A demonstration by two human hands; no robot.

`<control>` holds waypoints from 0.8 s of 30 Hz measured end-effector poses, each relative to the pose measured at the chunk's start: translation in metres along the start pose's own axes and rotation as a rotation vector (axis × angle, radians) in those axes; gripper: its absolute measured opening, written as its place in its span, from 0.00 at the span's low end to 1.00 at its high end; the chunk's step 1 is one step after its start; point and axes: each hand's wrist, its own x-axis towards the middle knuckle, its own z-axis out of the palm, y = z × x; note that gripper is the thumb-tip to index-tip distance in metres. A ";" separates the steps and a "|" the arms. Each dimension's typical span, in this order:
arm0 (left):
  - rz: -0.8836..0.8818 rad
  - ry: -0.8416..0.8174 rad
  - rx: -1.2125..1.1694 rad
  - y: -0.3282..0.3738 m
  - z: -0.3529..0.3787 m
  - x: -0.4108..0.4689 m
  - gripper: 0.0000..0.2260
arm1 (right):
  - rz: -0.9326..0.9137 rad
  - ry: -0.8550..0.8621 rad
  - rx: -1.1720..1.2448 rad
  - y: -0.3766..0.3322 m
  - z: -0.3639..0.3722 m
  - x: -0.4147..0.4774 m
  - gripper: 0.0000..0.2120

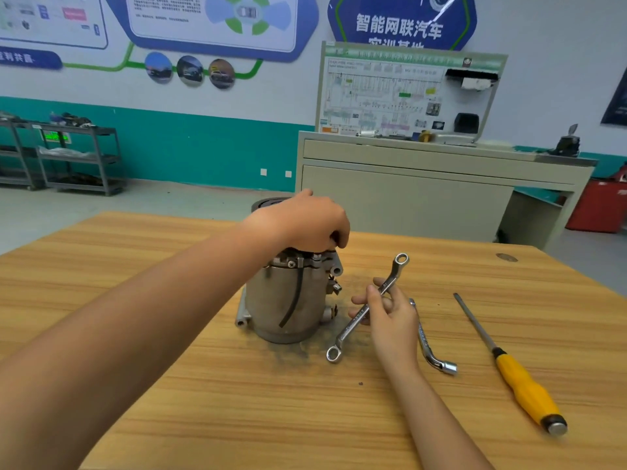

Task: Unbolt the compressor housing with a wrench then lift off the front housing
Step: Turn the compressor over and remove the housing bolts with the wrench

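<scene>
Compressor: we see the compressor [288,300] standing upright on the wooden table [237,401], near its middle, with a black hose [296,293] running down its side.
Top of the unit: the pulley end shows behind our left hand; bolt heads and fittings sit along the upper rim just below the fingers.
Left hand: our left hand [305,222] lies over the top of the compressor, fingers curled down over its near edge and gripping it.
Right hand: our right hand [390,317] is just right of the compressor, thumb and fingers closed on the shank of the ring wrench [353,322].
Ring wrench: it slants in the air, one ring up near the compressor's rim, the other low towards the table, neither on a bolt.
Other tools: an L-shaped socket wrench [425,344] lies on the table just beside our right hand; a yellow-handled screwdriver [522,388] lies farther right, well apart.
Background: a grey cabinet [407,198] and a metal shelf cart [78,157] stand by the wall.
</scene>
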 end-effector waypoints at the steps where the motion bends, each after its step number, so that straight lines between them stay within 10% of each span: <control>1: 0.008 0.013 -0.042 -0.002 -0.002 0.003 0.10 | 0.005 -0.004 0.017 0.001 -0.001 0.000 0.09; 12: -0.360 0.650 -0.567 -0.046 -0.002 -0.096 0.07 | -0.028 -0.030 0.013 0.004 -0.002 -0.001 0.07; 18: -0.906 0.432 -0.776 -0.066 0.097 -0.212 0.08 | -0.046 -0.036 0.003 0.007 -0.003 -0.001 0.05; 24: -0.935 0.414 -0.721 -0.064 0.144 -0.245 0.07 | -0.004 -0.016 0.041 0.009 -0.006 -0.002 0.06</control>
